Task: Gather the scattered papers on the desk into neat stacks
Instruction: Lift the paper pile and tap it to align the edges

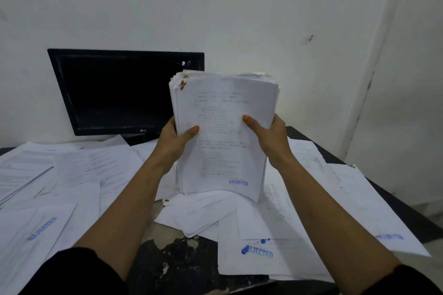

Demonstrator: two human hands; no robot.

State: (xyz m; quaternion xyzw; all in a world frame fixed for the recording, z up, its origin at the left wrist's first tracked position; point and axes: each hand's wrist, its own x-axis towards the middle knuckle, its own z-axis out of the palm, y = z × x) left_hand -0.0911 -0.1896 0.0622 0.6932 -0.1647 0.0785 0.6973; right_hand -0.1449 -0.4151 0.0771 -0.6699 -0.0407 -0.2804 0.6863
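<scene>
A thick stack of white printed papers [223, 108] stands upright in the middle of the view, its lower edge down on the loose sheets on the desk. Its front sheet carries a blue APPROVED stamp at the bottom. My left hand [173, 137] grips the stack's left edge, thumb across the front. My right hand [268, 133] grips the right edge the same way. Loose sheets [79, 170] lie scattered over the desk on both sides, and some of them bear blue REJECTED stamps [260, 251].
A dark monitor [115, 93] stands at the back left against the white wall. The black desk surface [177, 263] shows worn, peeling patches near me. The desk's right edge [393, 199] runs diagonally, with floor beyond it.
</scene>
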